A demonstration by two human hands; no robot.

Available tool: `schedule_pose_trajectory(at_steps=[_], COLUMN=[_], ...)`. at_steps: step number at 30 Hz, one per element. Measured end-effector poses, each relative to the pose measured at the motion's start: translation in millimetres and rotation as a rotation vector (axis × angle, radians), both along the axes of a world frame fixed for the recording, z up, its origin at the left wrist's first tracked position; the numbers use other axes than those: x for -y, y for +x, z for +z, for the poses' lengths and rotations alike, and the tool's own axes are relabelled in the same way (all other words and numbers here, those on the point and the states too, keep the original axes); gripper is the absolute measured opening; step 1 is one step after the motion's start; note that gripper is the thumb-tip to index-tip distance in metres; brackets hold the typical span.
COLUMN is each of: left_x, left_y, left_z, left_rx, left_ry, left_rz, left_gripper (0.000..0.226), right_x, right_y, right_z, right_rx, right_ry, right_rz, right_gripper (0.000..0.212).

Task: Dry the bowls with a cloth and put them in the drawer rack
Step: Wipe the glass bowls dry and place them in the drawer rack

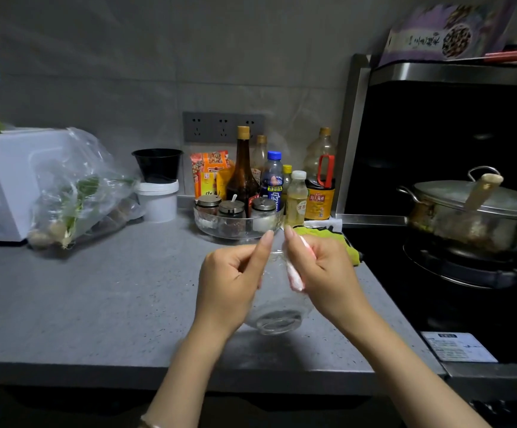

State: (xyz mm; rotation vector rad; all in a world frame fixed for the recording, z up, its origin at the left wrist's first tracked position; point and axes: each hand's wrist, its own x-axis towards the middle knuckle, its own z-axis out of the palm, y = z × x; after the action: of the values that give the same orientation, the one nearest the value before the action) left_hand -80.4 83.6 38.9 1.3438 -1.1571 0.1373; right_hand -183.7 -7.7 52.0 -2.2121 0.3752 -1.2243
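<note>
A clear glass bowl (pixel 277 319) is tilted on its side above the grey counter (pixel 96 304), its base towards me. My left hand (pixel 232 279) grips the bowl's left rim, thumb raised along the edge. My right hand (pixel 322 270) holds a pink-and-white cloth (pixel 295 273) pressed against the bowl's right rim. The bowl's upper edge is hard to make out between my hands. No drawer rack is in view.
Behind my hands stand a round glass tray of spice jars (pixel 238 223), several sauce bottles (pixel 243 171) and a yellow-green cloth (pixel 331 239). A lidded steel pot (pixel 473 214) sits on the stove at right. A white appliance (pixel 7 183), a plastic bag of vegetables (pixel 78 193) and a white tub (pixel 158 199) stand at left.
</note>
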Motion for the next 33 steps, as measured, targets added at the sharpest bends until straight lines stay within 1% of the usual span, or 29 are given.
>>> schedule_pose_trajectory(at_steps=[1,2,4,5,7,9,11,12,13,14,15,17,18,19,20,22,24,25,26,27,29,31,32,33], left_x=[-1.1,-2.7,-3.3,-2.2,1.7,6.4,9.2,9.0,7.8,5.9,3.6,0.0,-0.6,-0.7,-0.5,1.3,2.8,2.5,1.7,0.9,-4.0,-8.7,-10.4,-11.7], left_y=[-2.2,-5.3,-10.4,-11.6,-13.0,-13.7,-16.4,-17.9,-18.9,-19.6,-19.7,-19.3,-18.0,-17.0,-16.2,-16.2,-17.0,-17.5,-17.5,-16.8,-15.6,-13.7,-12.7,-11.4], left_z=[-0.6,-1.0,-1.9,-3.4,-7.8,-11.4,-12.6,-11.3,-10.2,-9.2,-8.0,-6.2,-6.4,-6.5,-6.6,-6.5,-8.1,-8.4,-8.0,-7.9,-4.5,-1.2,0.0,0.1], left_rx=[-0.036,-0.119,-0.356,-0.445,-0.497,-0.52,-0.552,-0.554,-0.553,-0.555,-0.567,-0.61,-0.621,-0.621,-0.612,-0.551,-0.488,-0.483,-0.482,-0.482,-0.517,-0.58,-0.601,-0.619], left_ry=[-0.035,-0.077,-0.169,-0.199,-0.209,-0.21,-0.215,-0.214,-0.209,-0.209,-0.218,-0.249,-0.251,-0.247,-0.245,-0.238,-0.219,-0.215,-0.211,-0.211,-0.226,-0.26,-0.266,-0.271], left_rz=[0.011,0.022,0.031,0.054,0.15,0.214,0.211,0.201,0.197,0.191,0.181,0.162,0.166,0.169,0.168,0.177,0.197,0.191,0.179,0.164,0.125,0.085,0.068,0.055], left_gripper=[0.061,0.063,0.058,0.056,0.058,0.059,0.059,0.059,0.059,0.06,0.06,0.059,0.059,0.06,0.06,0.059,0.058,0.058,0.058,0.059,0.058,0.054,0.054,0.053], right_x=[-1.0,-1.4,-4.2,-7.4,-19.8,-35.5,-40.7,-38.3,-34.7,-29.8,-23.9,-16.0,-15.8,-19.2,-24.5,-36.3,-39.7,-38.1,-36.3,-31.9,-25.7,-20.4,-19.8,-19.2], right_y=[0.6,1.5,3.0,4.2,8.9,15.9,20.4,20.7,19.9,18.1,16.3,12.3,10.9,10.2,10.6,14.1,18.1,20.3,20.4,19.7,14.3,11.3,10.1,9.1], right_z=[-1.6,-3.8,-9.2,-13.2,-20.9,-23.0,-21.7,-19.7,-17.3,-16.2,-16.7,-15.6,-15.7,-16.0,-16.3,-18.1,-20.4,-21.0,-18.4,-16.2,-8.9,-4.6,-4.3,-5.2], right_rx=[0.026,0.063,0.101,0.077,-0.031,-0.118,-0.123,-0.115,-0.112,-0.114,-0.101,-0.017,0.015,0.022,0.006,-0.08,-0.121,-0.112,-0.092,-0.059,0.038,0.123,0.145,0.151], right_ry=[-0.021,-0.028,0.006,0.001,-0.066,-0.239,-0.399,-0.416,-0.392,-0.317,-0.184,0.151,0.249,0.256,0.192,-0.087,-0.358,-0.41,-0.391,-0.313,-0.036,0.317,0.445,0.499], right_rz=[-0.01,-0.033,-0.079,-0.084,-0.087,-0.175,-0.275,-0.285,-0.266,-0.219,-0.149,-0.022,0.003,0.003,-0.013,-0.114,-0.244,-0.267,-0.25,-0.197,-0.038,0.09,0.115,0.113], right_gripper=[0.06,0.055,0.045,0.049,0.057,0.056,0.054,0.053,0.053,0.053,0.053,0.056,0.058,0.058,0.058,0.055,0.054,0.053,0.053,0.051,0.041,0.037,0.038,0.039])
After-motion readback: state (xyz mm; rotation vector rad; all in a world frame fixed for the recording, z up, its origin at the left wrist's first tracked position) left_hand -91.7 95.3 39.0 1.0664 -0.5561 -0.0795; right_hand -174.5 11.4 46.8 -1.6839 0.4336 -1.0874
